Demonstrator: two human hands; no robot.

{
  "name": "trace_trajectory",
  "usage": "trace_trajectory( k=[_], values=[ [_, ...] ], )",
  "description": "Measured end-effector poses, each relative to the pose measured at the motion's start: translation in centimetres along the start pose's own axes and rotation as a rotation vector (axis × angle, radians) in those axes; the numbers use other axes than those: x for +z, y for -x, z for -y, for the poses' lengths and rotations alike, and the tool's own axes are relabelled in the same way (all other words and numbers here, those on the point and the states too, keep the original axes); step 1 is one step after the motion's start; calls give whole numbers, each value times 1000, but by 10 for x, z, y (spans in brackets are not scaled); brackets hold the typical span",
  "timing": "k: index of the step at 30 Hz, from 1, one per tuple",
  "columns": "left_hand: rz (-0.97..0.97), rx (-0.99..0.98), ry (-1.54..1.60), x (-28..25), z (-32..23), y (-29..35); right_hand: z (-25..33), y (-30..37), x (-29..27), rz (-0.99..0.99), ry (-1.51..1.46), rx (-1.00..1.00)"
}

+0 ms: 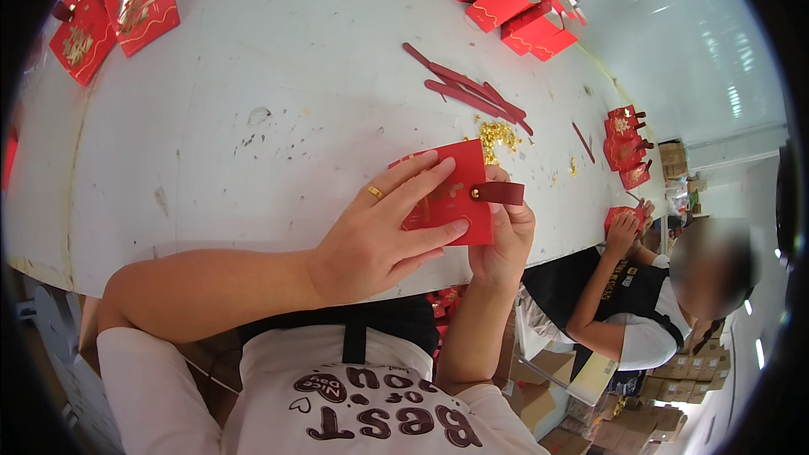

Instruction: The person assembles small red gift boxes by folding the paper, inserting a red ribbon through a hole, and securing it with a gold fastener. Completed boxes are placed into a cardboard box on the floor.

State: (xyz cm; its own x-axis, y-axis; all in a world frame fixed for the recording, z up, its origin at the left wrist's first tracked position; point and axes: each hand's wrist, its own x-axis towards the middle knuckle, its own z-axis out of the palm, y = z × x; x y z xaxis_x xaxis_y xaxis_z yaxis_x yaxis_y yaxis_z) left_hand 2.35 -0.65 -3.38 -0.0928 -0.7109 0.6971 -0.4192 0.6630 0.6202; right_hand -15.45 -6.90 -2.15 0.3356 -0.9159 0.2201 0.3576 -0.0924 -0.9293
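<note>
A small red gift box [468, 170] with gold print is tilted up in front of me at the table's near edge. My left hand [379, 223] lies across its face and steadies it, with spread fingers and a gold ring on one. From the box's right side sticks a dark red strap [506, 194], fixed by a gold rivet [475, 194]. My right hand [506, 236] pinches around the strap at that edge; some of its fingertips are hidden behind the box and strap. Just beyond lies a scatter of gold rivets [499, 135].
Loose dark red straps [468, 94] lie past the rivets on the white table [253, 59]. Red boxes [514, 13] stand at the far right, and strapped boxes [139, 13] at the far left. To the right, a co-worker [624, 303] handles a red box beside finished ones [625, 147].
</note>
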Motion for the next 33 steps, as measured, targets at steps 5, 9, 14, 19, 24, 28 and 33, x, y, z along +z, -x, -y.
trace_trajectory(
  k=[5, 9, 14, 19, 24, 28, 33],
  values=[
    [20, -24, -12, 0, 1, 0, -2, 0, -8, 66, -21, -17],
    [-47, -241, 120, 8, 7, 3, -11, 6, -1, 85, 79, -19],
    [-253, -641, 756, -5, 27, -6, -20, 21, 39, 212, 777, -145],
    [-188, -450, 323, -2, 25, -6, -34, 24, 61, 190, 932, -260],
    [-267, -579, 679, -11, 24, -14, -30, 23, 63, 224, 965, -322],
    [-324, -593, 832, -14, 37, -10, -28, 26, 63, 214, 976, -371],
    [-338, -571, 877, -15, 36, -12, -26, 28, 64, 206, 1014, -403]
  ],
)
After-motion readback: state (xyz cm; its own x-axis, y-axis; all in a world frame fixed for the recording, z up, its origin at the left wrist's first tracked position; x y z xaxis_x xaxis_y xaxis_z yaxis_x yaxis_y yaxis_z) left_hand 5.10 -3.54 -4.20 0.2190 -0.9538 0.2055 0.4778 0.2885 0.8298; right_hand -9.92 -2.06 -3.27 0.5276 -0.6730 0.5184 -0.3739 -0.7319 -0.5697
